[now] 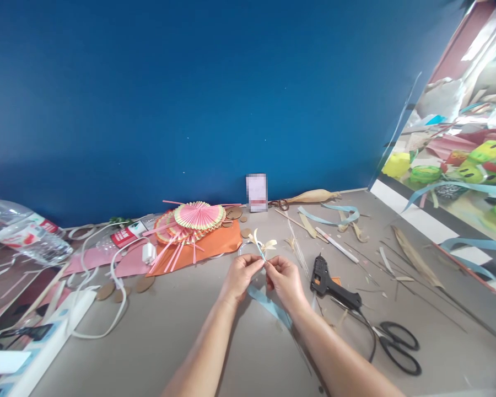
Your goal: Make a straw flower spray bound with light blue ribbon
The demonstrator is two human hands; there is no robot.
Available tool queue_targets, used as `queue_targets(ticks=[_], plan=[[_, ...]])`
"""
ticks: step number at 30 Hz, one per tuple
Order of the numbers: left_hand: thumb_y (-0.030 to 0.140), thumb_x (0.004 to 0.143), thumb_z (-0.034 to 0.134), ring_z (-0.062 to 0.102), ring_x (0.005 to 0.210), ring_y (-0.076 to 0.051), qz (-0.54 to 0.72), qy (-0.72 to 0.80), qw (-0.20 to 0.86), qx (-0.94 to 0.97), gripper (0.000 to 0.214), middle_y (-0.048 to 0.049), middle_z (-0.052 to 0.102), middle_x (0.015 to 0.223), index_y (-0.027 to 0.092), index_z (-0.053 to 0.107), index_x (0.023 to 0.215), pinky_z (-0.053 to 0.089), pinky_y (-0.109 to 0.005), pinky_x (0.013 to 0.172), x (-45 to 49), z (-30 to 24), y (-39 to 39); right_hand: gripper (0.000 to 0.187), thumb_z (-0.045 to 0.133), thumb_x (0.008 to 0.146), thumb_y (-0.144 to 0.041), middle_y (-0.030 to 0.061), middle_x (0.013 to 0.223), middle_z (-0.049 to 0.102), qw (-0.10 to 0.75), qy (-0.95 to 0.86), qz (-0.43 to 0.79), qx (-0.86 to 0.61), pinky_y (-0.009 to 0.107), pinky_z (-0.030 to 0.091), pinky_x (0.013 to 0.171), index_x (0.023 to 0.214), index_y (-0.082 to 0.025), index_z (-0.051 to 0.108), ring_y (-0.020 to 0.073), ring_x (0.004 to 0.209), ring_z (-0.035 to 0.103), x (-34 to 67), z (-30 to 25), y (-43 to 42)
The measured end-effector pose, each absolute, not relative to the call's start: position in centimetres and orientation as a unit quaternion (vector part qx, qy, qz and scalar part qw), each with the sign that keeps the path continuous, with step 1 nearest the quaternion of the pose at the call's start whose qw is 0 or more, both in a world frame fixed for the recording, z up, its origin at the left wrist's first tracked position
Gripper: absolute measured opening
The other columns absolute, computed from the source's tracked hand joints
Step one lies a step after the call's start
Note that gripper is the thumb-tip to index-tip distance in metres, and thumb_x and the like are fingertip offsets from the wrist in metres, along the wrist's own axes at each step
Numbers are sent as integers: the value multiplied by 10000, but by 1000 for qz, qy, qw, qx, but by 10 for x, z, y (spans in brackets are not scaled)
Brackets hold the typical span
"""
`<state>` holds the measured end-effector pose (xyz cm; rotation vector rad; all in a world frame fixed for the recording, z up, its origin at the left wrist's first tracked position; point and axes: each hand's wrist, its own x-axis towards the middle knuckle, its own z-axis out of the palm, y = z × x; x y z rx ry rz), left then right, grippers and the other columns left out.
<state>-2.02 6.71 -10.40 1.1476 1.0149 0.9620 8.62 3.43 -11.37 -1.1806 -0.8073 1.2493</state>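
My left hand (247, 273) and my right hand (284, 278) meet at the middle of the table, fingertips pinched close together. Between them stands a small cream-coloured flower (261, 242), its petals pointing up above my fingers. Light blue shows on its stem at the fingertips. A pale blue ribbon (268, 304) trails from below my hands toward me, beside my right wrist. My fingers cover the exact point of hold. Right of my right hand lies a black glue gun (328, 284), its cable running toward black-handled scissors (399, 347).
Pink pleated paper fans (199, 215) rest on orange paper (223, 240) at the back left. Plastic bottles (33, 234), a white cable (122, 309) and a power strip (45, 344) fill the left. Dried husks (417, 256), a white pen (337, 245) and thin wires lie right.
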Motion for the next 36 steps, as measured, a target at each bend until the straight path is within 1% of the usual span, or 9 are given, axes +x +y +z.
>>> queue_targets(ticks=[5, 10, 15, 20, 26, 32, 36], plan=[[346, 586, 659, 522, 535, -121, 416, 455, 618, 487, 214, -3, 585, 576, 141, 619, 630, 386, -231, 519, -22, -103, 68, 306, 619, 619, -424, -65, 386, 440, 586, -341, 539, -500, 174, 267, 305, 584, -164, 462, 52, 298, 360, 84, -112, 35], [341, 593, 655, 498, 506, -108, 420, 451, 627, 476, 192, 10, 568, 562, 155, 609, 595, 373, -227, 507, -21, -99, 67, 289, 614, 630, -409, -68, 390, 444, 586, -338, 553, -486, 167, 262, 303, 596, -160, 470, 43, 288, 351, 84, -112, 34], [320, 598, 655, 465, 476, -88, 416, 444, 634, 477, 170, 33, 538, 519, 162, 598, 570, 346, -216, 496, -21, -98, 67, 254, 599, 644, -366, -59, 389, 478, 577, -309, 595, -466, 163, 281, 300, 605, -160, 458, 56, 279, 397, 86, -113, 35], [309, 591, 665, 466, 511, -86, 422, 445, 632, 473, 158, 32, 542, 537, 161, 611, 590, 342, -204, 502, -21, -94, 66, 218, 607, 636, -322, -64, 409, 487, 565, -268, 662, -413, 170, 298, 311, 620, -159, 463, 56, 275, 404, 89, -110, 36], [340, 567, 676, 425, 463, -70, 397, 447, 658, 459, 200, 36, 517, 533, 159, 599, 600, 300, -201, 447, -21, -91, 65, 193, 580, 626, -286, -47, 414, 487, 525, -216, 742, -357, 200, 328, 328, 551, -153, 462, 70, 289, 414, 95, -104, 35], [333, 581, 674, 399, 437, -63, 395, 440, 660, 464, 188, 45, 490, 500, 160, 601, 593, 263, -200, 426, -22, -92, 65, 216, 642, 578, -284, -54, 407, 485, 519, -209, 756, -340, 187, 317, 323, 570, -153, 471, 61, 287, 401, 96, -102, 34], [328, 578, 675, 443, 483, -85, 405, 448, 639, 476, 172, 30, 529, 522, 162, 637, 608, 302, -212, 469, -21, -91, 65, 239, 676, 564, -296, -58, 399, 485, 537, -218, 744, -333, 172, 313, 321, 600, -147, 493, 54, 286, 406, 94, -102, 34]])
